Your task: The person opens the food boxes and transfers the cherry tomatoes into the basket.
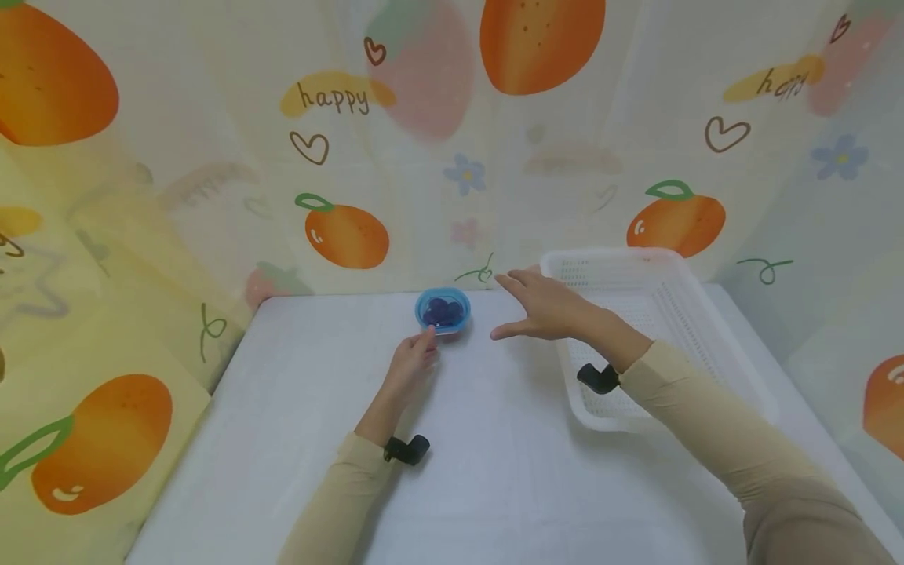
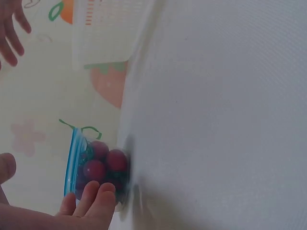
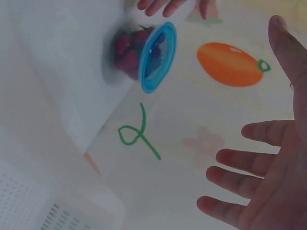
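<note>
A small clear tub (image 1: 443,312) with a blue lid (image 3: 158,57) stands near the back edge of the table. Through its wall show several round red fruits (image 2: 100,165) with green bits, like cherry tomatoes. My left hand (image 1: 413,362) is at the tub's near side. In the left wrist view its fingertips (image 2: 106,191) overlap the tub's wall, and the thumb stands well apart from them. My right hand (image 1: 547,306) is held in the air to the right of the tub, its fingers spread and thumb apart, holding nothing.
A white plastic basket (image 1: 579,408) with perforated walls stands on the right of the table, partly behind my right forearm. The white-covered table (image 1: 494,486) meets a fruit-printed cloth (image 1: 233,118) at the back and sides.
</note>
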Demonstrator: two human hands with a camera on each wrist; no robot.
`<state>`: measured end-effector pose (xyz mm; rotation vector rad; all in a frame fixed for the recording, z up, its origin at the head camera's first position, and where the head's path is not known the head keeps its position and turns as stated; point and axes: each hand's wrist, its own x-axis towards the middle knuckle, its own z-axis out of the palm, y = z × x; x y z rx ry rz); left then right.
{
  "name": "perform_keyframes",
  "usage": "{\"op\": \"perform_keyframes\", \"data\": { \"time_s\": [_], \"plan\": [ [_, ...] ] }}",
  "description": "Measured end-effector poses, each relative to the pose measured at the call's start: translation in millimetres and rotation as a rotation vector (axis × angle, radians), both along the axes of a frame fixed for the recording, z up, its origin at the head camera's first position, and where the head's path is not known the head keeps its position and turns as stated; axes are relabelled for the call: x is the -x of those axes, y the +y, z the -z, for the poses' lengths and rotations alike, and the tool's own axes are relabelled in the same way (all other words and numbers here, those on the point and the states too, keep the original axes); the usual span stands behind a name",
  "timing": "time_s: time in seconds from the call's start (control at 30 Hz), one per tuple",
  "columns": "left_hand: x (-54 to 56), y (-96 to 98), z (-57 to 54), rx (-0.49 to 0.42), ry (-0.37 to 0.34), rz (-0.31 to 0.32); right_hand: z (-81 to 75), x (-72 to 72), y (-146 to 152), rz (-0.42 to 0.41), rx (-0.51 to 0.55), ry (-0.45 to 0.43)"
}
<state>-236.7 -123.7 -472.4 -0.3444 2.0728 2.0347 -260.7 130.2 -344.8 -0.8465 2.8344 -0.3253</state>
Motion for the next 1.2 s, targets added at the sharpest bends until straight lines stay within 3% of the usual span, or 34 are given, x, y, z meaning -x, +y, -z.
{"op": "perform_keyframes", "data": {
  "time_s": [0.13, 0.47, 0.9, 1.03, 1.2],
  "plan": [
    [3.9, 2.3, 4.3, -0.076, 0.002, -0.038, 1.2, 13.9, -12.2, -0.028, 0.018, 0.016],
    [13.3, 9.4, 13.3, -0.111, -0.039, -0.146, 21.1, 35.0, -44.9, -0.098, -0.02, 0.01],
    [22.0, 19.6, 16.5, -0.249, -0.048, -0.251, 58.1, 45.8, -77.8, -0.218, -0.053, 0.109],
    [23.5, 21.4, 17.5, -0.302, -0.04, -0.296, 69.0, 47.9, -85.2, -0.213, -0.045, 0.085],
    [27.2, 24.5, 19.8, -0.338, -0.032, -0.315, 77.1, 48.8, -91.1, -0.204, -0.106, 0.075]
  ]
}}
